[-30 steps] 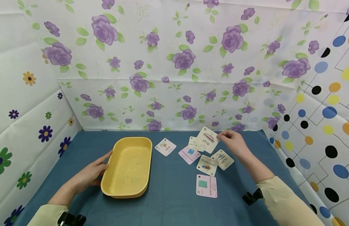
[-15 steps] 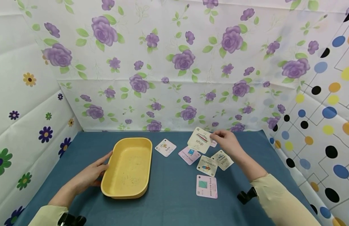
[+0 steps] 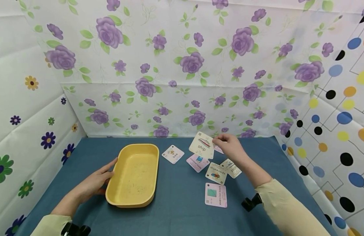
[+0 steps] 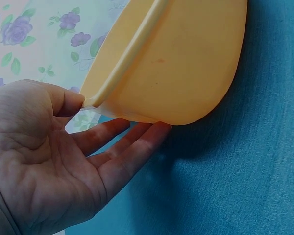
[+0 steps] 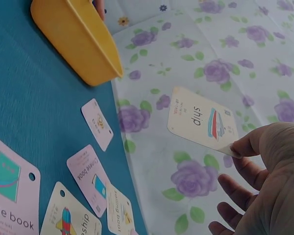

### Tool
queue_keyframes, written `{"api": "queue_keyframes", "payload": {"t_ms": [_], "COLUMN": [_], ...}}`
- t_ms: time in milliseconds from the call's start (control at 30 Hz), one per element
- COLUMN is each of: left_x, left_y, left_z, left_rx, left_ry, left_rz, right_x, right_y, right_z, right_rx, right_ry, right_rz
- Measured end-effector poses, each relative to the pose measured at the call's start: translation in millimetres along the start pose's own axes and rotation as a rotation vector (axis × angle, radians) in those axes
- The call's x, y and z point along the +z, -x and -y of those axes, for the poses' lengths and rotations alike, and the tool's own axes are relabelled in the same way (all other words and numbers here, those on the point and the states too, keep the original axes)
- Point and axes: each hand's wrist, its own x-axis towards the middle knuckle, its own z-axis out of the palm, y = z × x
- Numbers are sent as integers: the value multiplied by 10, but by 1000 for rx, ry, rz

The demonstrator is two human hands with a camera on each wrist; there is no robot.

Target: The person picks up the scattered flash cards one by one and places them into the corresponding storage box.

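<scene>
Between thumb and fingertips my right hand [image 3: 232, 149] pinches the right edge of a white "ship" card [image 3: 200, 146], held up above the other cards. The right wrist view shows the same ship card [image 5: 201, 120] tilted in front of the backdrop. My left hand [image 3: 91, 182] holds the left side of a yellow plastic tray [image 3: 156, 177]; in the left wrist view the thumb is at the rim and fingers [image 4: 132, 152] lie against the lower wall. Under the ship card lie a pink "Chinese book" card [image 3: 196, 164] and a "sailing boat" card [image 5: 118, 208], hidden in the head view.
Also on the blue cloth [image 3: 182, 216] are a "bee" card [image 3: 173, 154], a "spaceship" card [image 3: 215, 173] overlapping a "yacht" card [image 3: 235, 171], and an "exercise book" card [image 3: 215, 195]. A pink card [image 3: 218, 149] shows partly behind my right hand. Patterned sheets [image 3: 170, 65] form the surrounding walls.
My right hand has moved left with the ship card, which now covers the sailing boat card and exposes part of a pink card. The left hand and tray have stayed put.
</scene>
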Motion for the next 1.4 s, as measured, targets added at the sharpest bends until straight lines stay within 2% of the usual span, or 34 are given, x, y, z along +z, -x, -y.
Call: {"api": "queue_keyframes", "payload": {"t_ms": [433, 667, 867, 1400], "left_x": [5, 21, 28, 23], "left_y": [7, 26, 31, 35], "left_z": [-4, -20, -27, -7], "left_rx": [3, 6, 13, 39], "left_ry": [-7, 2, 17, 56], "left_rz": [-11, -12, -4, 12], "right_x": [192, 330, 439, 714], "right_y": [-60, -102, -103, -200], "right_z": [112, 149, 221, 342], "right_rx": [-3, -35, -16, -43], "right_ry": [-53, -46, -44, -54], "right_rz": [24, 24, 23, 39]}}
